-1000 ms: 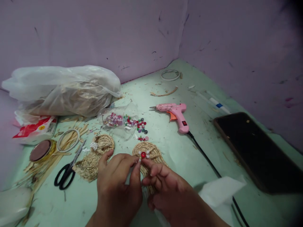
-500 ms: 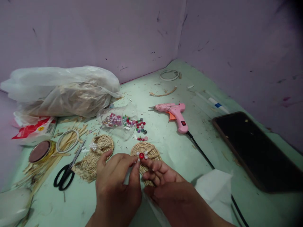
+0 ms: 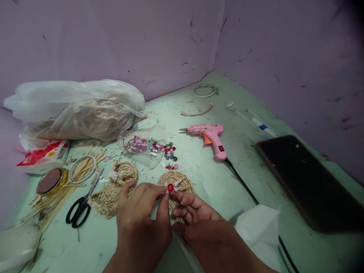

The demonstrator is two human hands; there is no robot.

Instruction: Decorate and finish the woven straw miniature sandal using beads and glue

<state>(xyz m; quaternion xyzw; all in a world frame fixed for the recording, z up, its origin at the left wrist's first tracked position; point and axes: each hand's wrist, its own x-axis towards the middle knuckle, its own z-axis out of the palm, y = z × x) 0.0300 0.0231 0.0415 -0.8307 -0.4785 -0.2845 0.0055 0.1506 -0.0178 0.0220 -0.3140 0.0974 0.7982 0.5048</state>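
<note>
A small braided straw slipper (image 3: pixel 182 182) lies in front of me, with a red bead (image 3: pixel 170 187) ringed by white beads on its strap. My left hand (image 3: pixel 145 212) is closed, thumb and forefinger pinched at a white bead (image 3: pixel 167 192) on the near side of the red one. Curled under and around the slipper's near right side, my right hand (image 3: pixel 199 218) holds it, with a fingertip beside the beads. A second braided straw slipper (image 3: pixel 109 193), with a white bead cluster (image 3: pixel 113 175), rests just left of my left hand.
Beads spill from a tipped clear cup (image 3: pixel 142 146). A pink glue gun (image 3: pixel 209 132) lies with its cord running toward me. A phone (image 3: pixel 309 182) is at right, black-handled scissors (image 3: pixel 81 208), a jar (image 3: pixel 51 181) and straw strips at left. A plastic bag (image 3: pixel 79 110) stands behind.
The whole view has shifted very slightly. Both hands keep their places at the beads and the slipper.
</note>
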